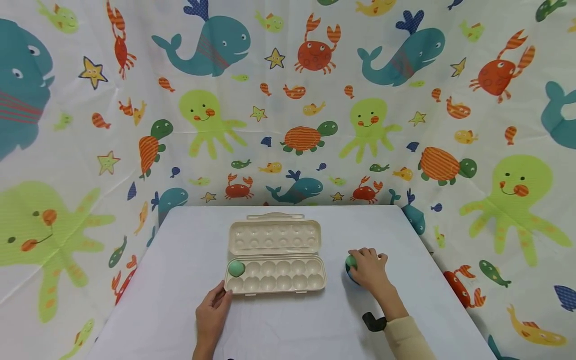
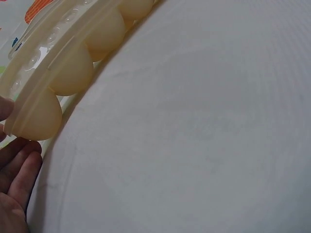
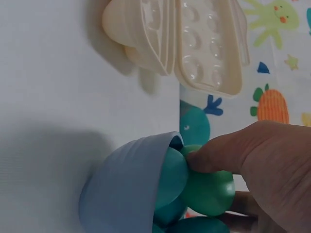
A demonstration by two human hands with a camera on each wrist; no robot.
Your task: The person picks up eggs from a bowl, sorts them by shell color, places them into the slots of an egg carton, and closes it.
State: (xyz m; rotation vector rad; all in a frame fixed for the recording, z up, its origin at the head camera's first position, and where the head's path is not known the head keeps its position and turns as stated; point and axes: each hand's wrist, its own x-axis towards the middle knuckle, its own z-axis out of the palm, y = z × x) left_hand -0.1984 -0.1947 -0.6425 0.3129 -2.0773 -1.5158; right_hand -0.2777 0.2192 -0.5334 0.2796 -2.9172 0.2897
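Note:
A cream egg carton (image 1: 274,284) lies open on the white table, its lid folded back. One green toy egg (image 1: 236,269) sits in the back-left cup of the carton. My left hand (image 1: 212,317) holds the carton's front-left corner, thumb at the rim and fingers below, as the left wrist view shows. To the right, my right hand (image 1: 371,270) grips another green toy egg (image 3: 211,191) at the mouth of a light blue ribbed container (image 3: 124,187). Several teal and green eggs (image 3: 171,178) are inside that container. In the head view my right hand hides most of it.
The carton's lid (image 1: 275,238) leans back behind its cups. A black curved piece (image 1: 374,322) is by my right wrist. A curtain (image 1: 279,165) printed with sea animals hangs behind the table (image 1: 288,330) and along both sides.

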